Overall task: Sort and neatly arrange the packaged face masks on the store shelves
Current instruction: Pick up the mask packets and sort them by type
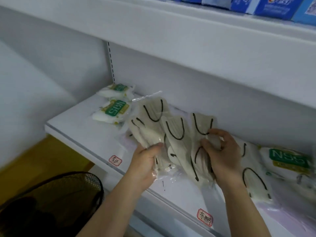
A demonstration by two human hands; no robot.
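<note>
Several clear packs of beige masks with black ear loops [152, 120] are fanned out above the white shelf [82, 132]. My left hand [147, 163] grips the lower ends of the left packs. My right hand [222, 154] pinches the rightmost pack of the fan [201, 124] near its middle. Another beige mask pack [253, 177] lies flat on the shelf to the right. Two white N95 packs with green labels [114, 110] lie at the shelf's back left, one behind the other. A third green-labelled N95 pack [289, 159] lies at the far right.
Two pink price tags [115, 160] [204, 217] are stuck on the shelf's front edge. The shelf above carries blue boxes [273, 6]. A black mesh fan guard [56, 199] stands at the lower left, over a yellow floor.
</note>
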